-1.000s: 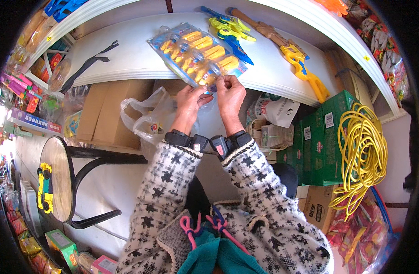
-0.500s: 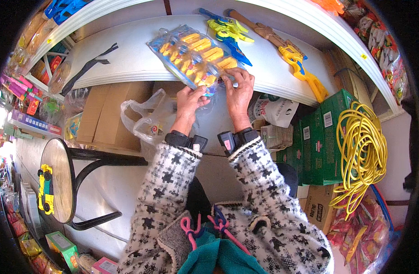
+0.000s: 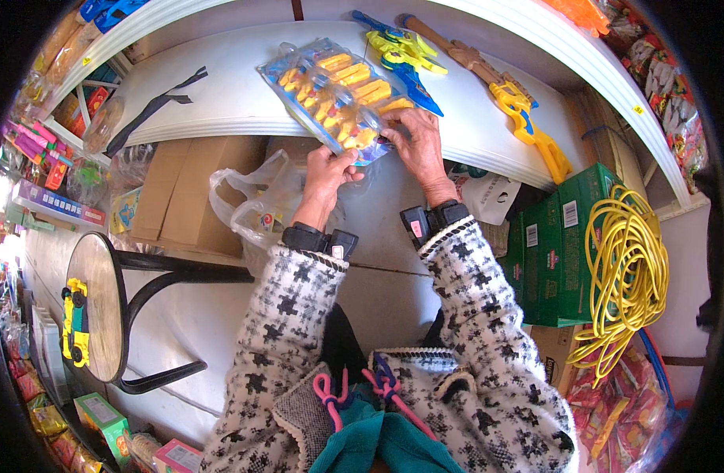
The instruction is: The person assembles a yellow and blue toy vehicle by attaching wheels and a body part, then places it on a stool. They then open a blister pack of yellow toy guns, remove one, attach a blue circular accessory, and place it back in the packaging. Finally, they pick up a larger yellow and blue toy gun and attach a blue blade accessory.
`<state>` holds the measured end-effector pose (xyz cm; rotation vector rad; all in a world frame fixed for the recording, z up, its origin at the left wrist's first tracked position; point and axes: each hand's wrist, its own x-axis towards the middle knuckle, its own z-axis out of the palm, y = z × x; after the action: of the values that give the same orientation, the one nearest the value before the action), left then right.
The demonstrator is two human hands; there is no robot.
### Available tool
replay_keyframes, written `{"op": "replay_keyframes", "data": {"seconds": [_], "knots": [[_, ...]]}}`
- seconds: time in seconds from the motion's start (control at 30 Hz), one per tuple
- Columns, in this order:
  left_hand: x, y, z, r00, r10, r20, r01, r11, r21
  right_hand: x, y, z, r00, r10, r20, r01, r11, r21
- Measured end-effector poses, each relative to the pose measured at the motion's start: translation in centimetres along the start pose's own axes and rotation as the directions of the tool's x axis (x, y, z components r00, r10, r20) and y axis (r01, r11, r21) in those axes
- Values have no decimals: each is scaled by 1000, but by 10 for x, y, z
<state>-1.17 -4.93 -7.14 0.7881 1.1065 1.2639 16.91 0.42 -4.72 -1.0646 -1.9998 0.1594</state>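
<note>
A blister card [image 3: 350,75] with several yellow toy pieces under clear plastic lies tilted over the front edge of the white shelf [image 3: 228,94]. At its lower corner my left hand [image 3: 324,183] is closed, thumb and fingers pinching the card. My right hand [image 3: 419,148] grips the card's right edge, its fingers bent over the plastic and their tips partly hidden. Just beyond the card lies a blue and neon-yellow toy [image 3: 401,59]. Farther right rests a long brown and yellow toy gun [image 3: 508,94].
Black straps [image 3: 158,106] lie on the shelf's left. Below stand a cardboard box [image 3: 192,193], a clear plastic bag [image 3: 251,197] and green boxes [image 3: 563,244] with a coiled yellow cable [image 3: 626,268]. A round stool [image 3: 102,331] at left carries a toy car [image 3: 76,323].
My right hand has slid a little up the card's right edge, and its forearm has swung outward to the right. The left hand keeps its pinch at the lower corner.
</note>
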Motion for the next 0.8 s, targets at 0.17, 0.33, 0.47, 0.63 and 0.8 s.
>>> {"op": "replay_keyframes", "data": {"seconds": [0.17, 0.33, 0.47, 0.63, 0.8], "knots": [[-2, 0, 1, 1000, -10, 14, 10, 1000, -16, 4, -6, 2, 999, -40, 12, 40, 998, 49], [0, 0, 0, 1000, 5, 17, -5, 1000, 19, 9, -6, -2, 996, -13, 87, 3, 994, 113], [1, -1, -1, 1000, -3, 28, 2, 1000, 24, 10, -6, -3, 994, -24, 108, 9, 990, 137], [1, -2, -1, 1000, 5, 25, -6, 1000, 19, 9, -3, -3, 992, -47, 120, 30, 989, 143], [0, 0, 1, 1000, -7, 1, 7, 999, -41, 6, 5, 0, 999, -14, 31, 8, 984, 177]]}}
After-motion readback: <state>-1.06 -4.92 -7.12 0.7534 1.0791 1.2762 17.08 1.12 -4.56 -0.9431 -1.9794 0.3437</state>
